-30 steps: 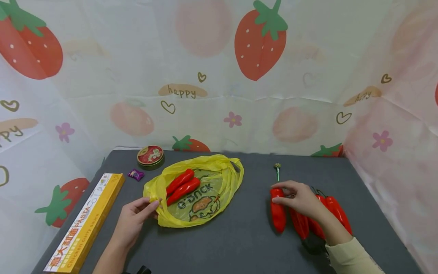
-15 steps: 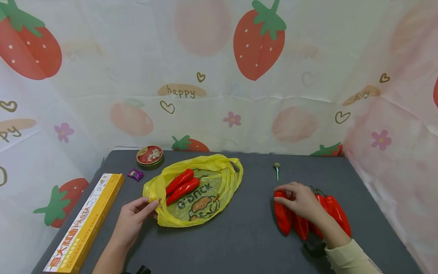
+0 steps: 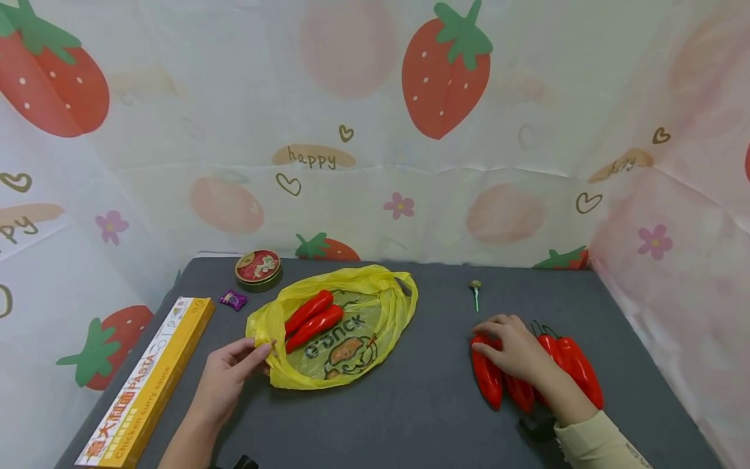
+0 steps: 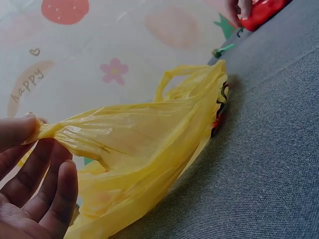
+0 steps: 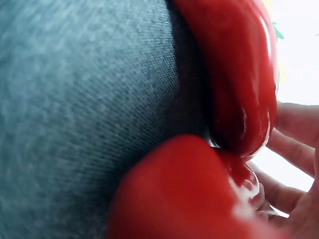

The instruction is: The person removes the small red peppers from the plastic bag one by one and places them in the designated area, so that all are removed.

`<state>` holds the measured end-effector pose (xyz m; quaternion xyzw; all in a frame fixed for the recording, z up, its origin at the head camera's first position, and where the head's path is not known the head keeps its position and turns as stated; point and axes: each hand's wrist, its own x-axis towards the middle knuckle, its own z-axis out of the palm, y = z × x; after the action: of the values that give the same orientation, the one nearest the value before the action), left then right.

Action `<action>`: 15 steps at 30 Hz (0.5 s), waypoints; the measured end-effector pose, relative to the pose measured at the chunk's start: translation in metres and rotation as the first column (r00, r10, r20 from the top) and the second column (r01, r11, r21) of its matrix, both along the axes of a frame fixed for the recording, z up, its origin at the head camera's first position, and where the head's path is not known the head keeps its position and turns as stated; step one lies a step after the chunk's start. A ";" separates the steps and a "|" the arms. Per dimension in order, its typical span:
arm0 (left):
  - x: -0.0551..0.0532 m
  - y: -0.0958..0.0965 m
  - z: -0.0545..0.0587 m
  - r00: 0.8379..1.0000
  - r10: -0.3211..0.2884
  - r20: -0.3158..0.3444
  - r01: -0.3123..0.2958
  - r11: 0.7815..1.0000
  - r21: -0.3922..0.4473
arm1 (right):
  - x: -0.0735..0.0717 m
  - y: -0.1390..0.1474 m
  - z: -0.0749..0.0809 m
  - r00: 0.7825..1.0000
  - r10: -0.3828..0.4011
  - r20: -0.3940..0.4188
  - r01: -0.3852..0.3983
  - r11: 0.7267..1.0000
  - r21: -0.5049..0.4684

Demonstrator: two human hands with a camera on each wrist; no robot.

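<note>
A yellow plastic bag (image 3: 404,306) lies spread on the dark cloth, its mouth facing up. Two red chili peppers (image 3: 313,329) lie inside its rim on the left. My left hand (image 3: 231,371) pinches the bag's left edge between thumb and fingers; the left wrist view shows the bunched plastic (image 4: 57,130) there. At the right, my right hand (image 3: 515,352) holds a red chili pepper (image 3: 487,384) by its upper end, partly covering it. More red chili peppers (image 3: 577,365) lie beside and under this hand. Close up, the right wrist view shows shiny peppers (image 5: 239,74) before the fingers.
A yellow and white pasta box (image 3: 146,384) lies along the left edge. Behind it are a purple-wrapped candy (image 3: 233,299) and a round red tin (image 3: 258,270). A small green-stemmed item (image 3: 476,294) lies beyond the right hand. Strawberry-print cloth hangs behind.
My right hand has moved the chili pepper slightly right and nearer, up against the other peppers, and it now lies more tilted. The left hand and bag have stayed put.
</note>
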<state>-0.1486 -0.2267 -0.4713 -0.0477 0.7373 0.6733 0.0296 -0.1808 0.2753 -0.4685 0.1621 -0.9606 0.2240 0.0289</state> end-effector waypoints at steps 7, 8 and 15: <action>0.000 0.000 0.000 1.000 0.000 0.005 0.000 1.000 -0.008 | 0.000 0.000 0.002 0.999 -0.017 0.045 0.017 1.000 -0.007; 0.000 0.000 0.000 1.000 0.001 0.005 -0.001 1.000 -0.009 | 0.001 0.000 0.003 0.999 -0.010 0.053 0.010 1.000 0.000; 0.000 0.000 0.000 1.000 0.003 0.010 -0.003 1.000 -0.014 | 0.005 0.002 0.005 0.997 0.040 0.065 -0.046 0.994 0.095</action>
<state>-0.1489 -0.2265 -0.4712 -0.0523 0.7416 0.6681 0.0317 -0.1762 0.2769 -0.4631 0.1766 -0.9671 0.1827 -0.0140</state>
